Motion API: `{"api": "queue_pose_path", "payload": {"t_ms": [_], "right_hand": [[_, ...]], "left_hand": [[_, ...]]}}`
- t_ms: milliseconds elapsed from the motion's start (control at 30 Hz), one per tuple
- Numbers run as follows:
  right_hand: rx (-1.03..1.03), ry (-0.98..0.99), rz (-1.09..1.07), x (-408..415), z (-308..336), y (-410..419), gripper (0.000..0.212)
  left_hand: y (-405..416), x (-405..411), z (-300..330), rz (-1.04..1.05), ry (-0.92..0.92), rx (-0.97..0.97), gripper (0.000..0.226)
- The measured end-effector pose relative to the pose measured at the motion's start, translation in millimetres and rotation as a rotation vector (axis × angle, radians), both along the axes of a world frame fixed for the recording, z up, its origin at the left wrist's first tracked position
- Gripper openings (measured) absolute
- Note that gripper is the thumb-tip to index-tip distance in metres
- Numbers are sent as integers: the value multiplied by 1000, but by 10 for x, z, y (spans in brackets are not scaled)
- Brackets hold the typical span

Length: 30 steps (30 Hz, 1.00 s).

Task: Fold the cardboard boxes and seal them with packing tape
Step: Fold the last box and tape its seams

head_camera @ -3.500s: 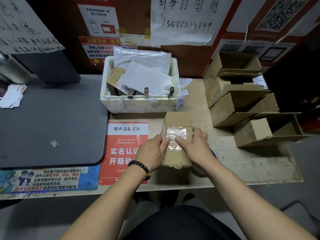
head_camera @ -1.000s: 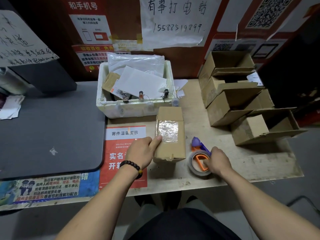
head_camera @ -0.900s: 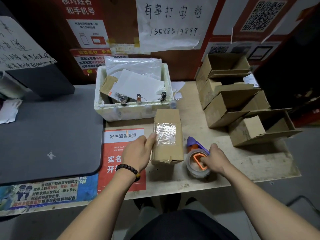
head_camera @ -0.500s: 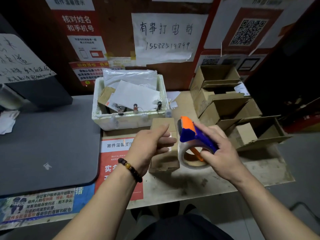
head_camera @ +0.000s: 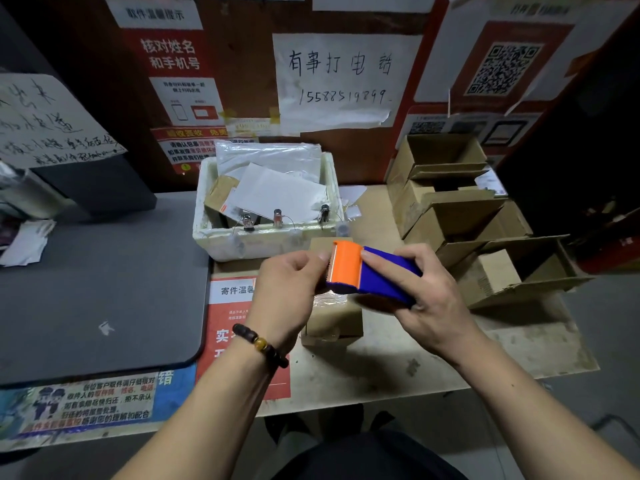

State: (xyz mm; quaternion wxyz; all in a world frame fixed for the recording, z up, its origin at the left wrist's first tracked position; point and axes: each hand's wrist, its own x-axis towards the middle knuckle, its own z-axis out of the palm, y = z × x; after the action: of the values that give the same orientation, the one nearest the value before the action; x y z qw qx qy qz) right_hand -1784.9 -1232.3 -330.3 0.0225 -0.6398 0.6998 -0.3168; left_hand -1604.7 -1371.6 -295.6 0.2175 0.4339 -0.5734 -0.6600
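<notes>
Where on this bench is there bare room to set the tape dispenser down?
Bare wood shows right of the small box, in front of the open cartons. The grey mat at left is also bare. It is crowded at the back, around the foam bin and the cartons.

White handwritten sheet [head_camera: 341, 77] on the wall: "有事打电话", below it "15588519899". Red wall poster [head_camera: 173, 74]: "核对姓名和手机号". Sign above it [head_camera: 154, 13]: "取件温馨提示". Red table notice [head_camera: 235, 320]: "寄件温馨…". QR code [head_camera: 504, 69] on the poster at upper right.
</notes>
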Motion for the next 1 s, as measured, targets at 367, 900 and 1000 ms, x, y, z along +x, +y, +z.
{"api": "queue_pose_path", "payload": {"t_ms": [367, 900, 1000], "right_hand": [[81, 323, -36, -304, -99, 208, 95], [18, 47, -100, -232, -480, 379, 89], [-3, -29, -80, -216, -391, 392, 86]], "left_hand": [[-277, 212, 78, 111, -279, -369, 28], [-250, 196, 129, 8, -438, -459, 36], [-274, 238, 171, -2, -425, -406, 35]]}}
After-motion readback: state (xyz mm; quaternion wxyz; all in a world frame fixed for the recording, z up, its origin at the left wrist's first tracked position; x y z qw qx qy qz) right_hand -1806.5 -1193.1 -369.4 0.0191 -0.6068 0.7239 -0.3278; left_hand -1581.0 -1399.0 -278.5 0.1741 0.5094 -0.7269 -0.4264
